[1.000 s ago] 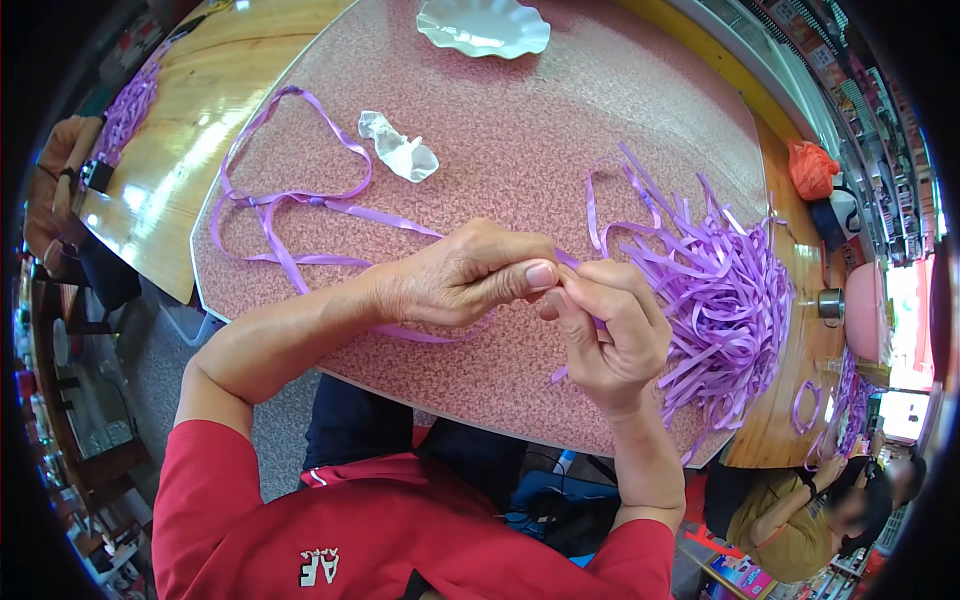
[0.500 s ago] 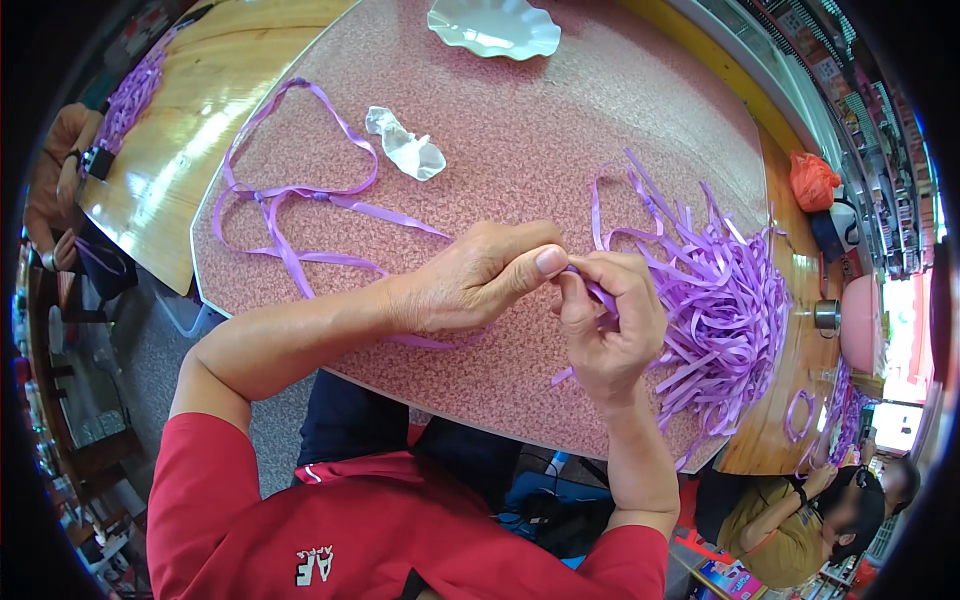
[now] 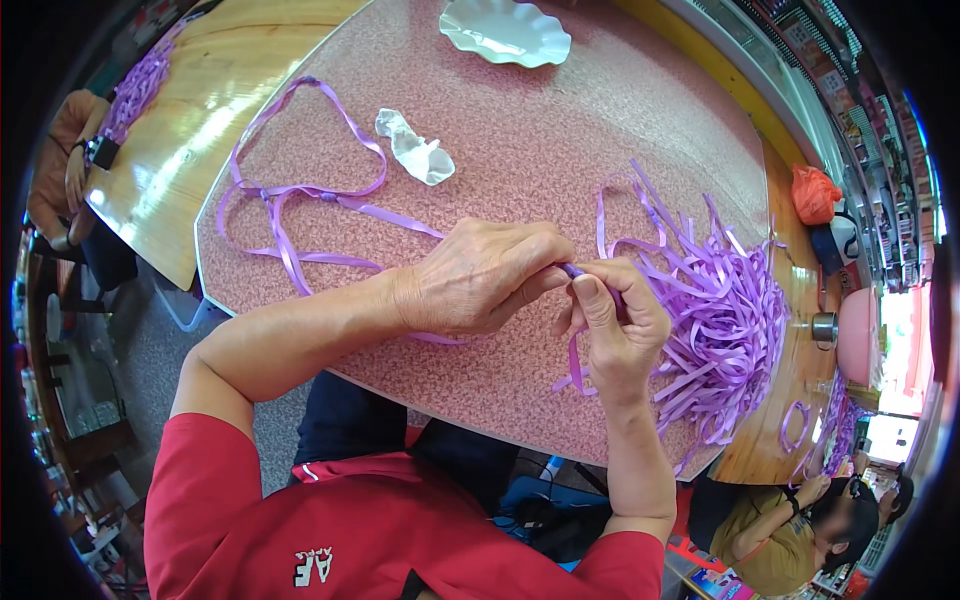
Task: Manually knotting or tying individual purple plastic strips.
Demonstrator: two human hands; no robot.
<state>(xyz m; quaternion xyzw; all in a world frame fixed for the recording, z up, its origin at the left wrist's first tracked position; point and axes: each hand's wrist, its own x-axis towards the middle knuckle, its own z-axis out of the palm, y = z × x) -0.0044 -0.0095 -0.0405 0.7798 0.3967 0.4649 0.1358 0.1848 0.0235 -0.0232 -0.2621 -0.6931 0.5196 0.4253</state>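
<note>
Since the earlier frame, the left hand's (image 3: pixel 490 275) thumb has tucked lower, and a loose purple strand (image 3: pixel 576 362) has come into view below the right hand (image 3: pixel 625 325). Both hands pinch a purple ribbon (image 3: pixel 573 270) between their fingertips, above the pink bench (image 3: pixel 500 390), with a ribbon pile (image 3: pixel 725 310) just to the right.

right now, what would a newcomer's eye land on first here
Most likely the big purple ribbon pile on the right of the pink table. Next, the left hand and right hand pinching a ribbon near the middle, then the white dish at the table's far side.
</note>
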